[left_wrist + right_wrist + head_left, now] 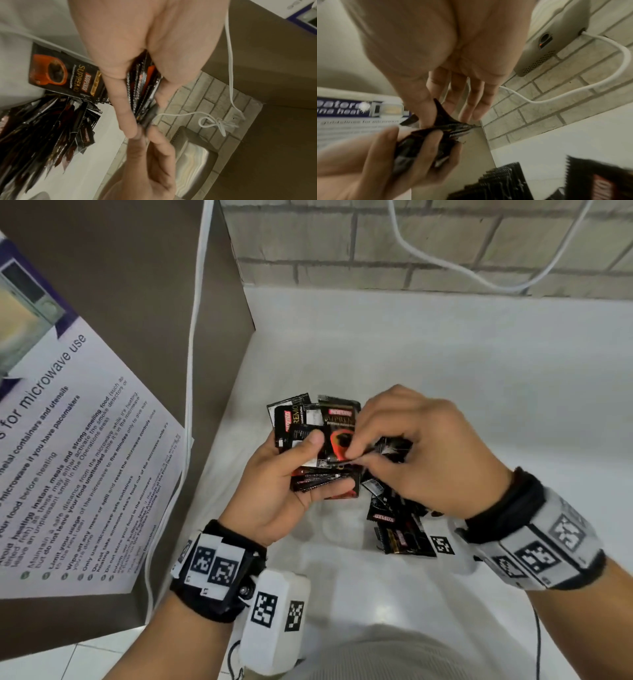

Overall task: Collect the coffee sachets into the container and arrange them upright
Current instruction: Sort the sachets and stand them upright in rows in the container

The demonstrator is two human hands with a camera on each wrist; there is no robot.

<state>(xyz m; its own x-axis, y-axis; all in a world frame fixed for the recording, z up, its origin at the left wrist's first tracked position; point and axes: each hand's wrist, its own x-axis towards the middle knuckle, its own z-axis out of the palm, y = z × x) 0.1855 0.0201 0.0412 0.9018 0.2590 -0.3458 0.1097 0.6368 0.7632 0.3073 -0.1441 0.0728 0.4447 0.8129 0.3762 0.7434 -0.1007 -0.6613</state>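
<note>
My left hand [325, 463] grips a fanned stack of black coffee sachets [322, 426], thumb on the front and fingers curled under. My right hand [356, 457] pinches the edge of one sachet [447, 121] at the stack's lower right. The left wrist view shows the stack [142, 88] edge-on between thumb and fingers. More sachets [397, 529] lie loose in a heap on the white counter [479, 371] below my right wrist, and they also show as a pile [42, 128] with one face-up sachet [65, 75]. I cannot make out a container.
A brown panel with a microwave-use notice [68, 457] walls off the left, and a white cable [195, 354] runs down its edge. The brick wall [411, 251] closes the back, carrying a white device [556, 33]. A shiny metal housing [197, 155] sits near the corner.
</note>
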